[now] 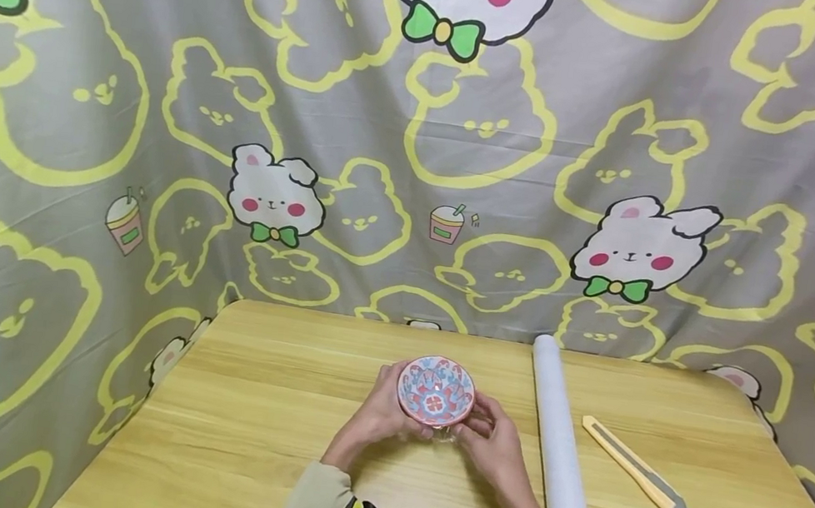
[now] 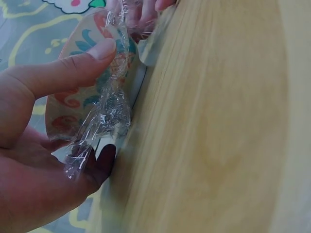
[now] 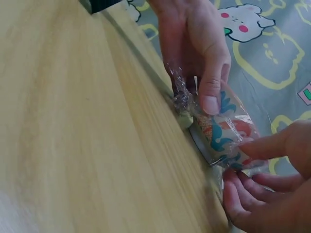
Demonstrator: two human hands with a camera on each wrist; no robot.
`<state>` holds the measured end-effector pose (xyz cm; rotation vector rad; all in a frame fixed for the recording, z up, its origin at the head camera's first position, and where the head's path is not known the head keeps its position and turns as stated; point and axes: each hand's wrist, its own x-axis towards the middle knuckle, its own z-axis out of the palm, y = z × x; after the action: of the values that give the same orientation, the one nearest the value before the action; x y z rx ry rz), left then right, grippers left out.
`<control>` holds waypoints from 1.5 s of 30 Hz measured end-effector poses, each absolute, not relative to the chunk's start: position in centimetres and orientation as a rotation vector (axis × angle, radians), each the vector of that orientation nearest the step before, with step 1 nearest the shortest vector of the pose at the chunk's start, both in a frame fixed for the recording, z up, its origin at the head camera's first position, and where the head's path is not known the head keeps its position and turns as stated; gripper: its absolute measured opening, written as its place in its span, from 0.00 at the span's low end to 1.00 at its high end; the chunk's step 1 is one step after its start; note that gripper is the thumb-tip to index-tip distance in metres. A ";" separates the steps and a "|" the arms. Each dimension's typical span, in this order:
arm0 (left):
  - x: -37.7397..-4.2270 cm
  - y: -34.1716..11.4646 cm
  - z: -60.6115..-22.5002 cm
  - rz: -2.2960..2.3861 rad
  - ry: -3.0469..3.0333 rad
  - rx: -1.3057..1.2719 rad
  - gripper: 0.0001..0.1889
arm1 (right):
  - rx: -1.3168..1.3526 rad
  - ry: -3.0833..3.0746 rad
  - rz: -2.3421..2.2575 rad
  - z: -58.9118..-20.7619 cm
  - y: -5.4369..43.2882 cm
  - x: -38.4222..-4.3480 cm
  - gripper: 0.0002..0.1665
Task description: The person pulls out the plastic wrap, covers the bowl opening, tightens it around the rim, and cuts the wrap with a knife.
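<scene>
A small bowl with a red and blue floral pattern is held just over the table, its inside facing the head camera. Clear plastic wrap covers it and bunches in crinkled folds along its outer side and base. My left hand grips the bowl from the left, thumb on the wrapped outer wall. At the opposite side my right hand pinches the plastic wrap against the bowl, its thumb at the wall and fingers near the base. The fingertips underneath are partly hidden.
A long roll of plastic wrap lies on the wooden table, right of the hands. Farther right is a yellow and grey utility knife. A patterned curtain hangs behind and beside the table.
</scene>
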<state>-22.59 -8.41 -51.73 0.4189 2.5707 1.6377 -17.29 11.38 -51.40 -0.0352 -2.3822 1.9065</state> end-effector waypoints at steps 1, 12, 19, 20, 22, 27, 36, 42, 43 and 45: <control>-22.6 -8.4 -51.7 1.642 2.565 0.432 0.62 | -0.051 -2.381 1.930 -51.4 11.4 -17.3 0.36; -22.1 -9.0 -50.4 1.576 2.544 0.312 0.62 | -0.153 -2.498 1.728 -51.9 11.5 -17.5 0.41; -21.7 -8.6 -49.6 1.635 2.400 0.470 0.52 | -0.093 -2.481 1.765 -52.0 11.4 -17.2 0.47; -21.7 -8.5 -49.7 1.653 2.396 0.494 0.50 | -0.092 -2.478 1.776 -52.0 11.3 -17.1 0.46; -21.7 -8.2 -49.9 1.689 2.393 0.512 0.49 | -0.097 -2.472 1.793 -51.9 11.2 -17.0 0.42; -21.6 -7.9 -50.3 1.792 2.308 0.426 0.48 | -0.140 -2.428 1.837 -51.7 11.0 -16.9 0.37; -21.5 -6.9 -51.4 1.758 2.530 0.322 0.44 | -0.221 -2.291 1.906 -51.9 10.8 -17.1 0.27; -21.6 -6.4 -51.6 1.930 2.426 0.165 0.40 | -0.259 -2.156 2.142 -51.5 10.7 -16.9 0.37; -21.7 -6.3 -51.6 1.972 2.393 0.153 0.40 | -0.258 -2.154 2.142 -51.4 10.6 -16.9 0.38; -21.8 -6.2 -51.6 2.032 2.351 0.148 0.40 | -0.265 -2.184 2.102 -51.2 10.6 -16.9 0.37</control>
<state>-21.76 -6.22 -51.59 0.1475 2.3512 2.0320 -16.91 10.61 -51.17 -0.2646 -2.1837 2.1018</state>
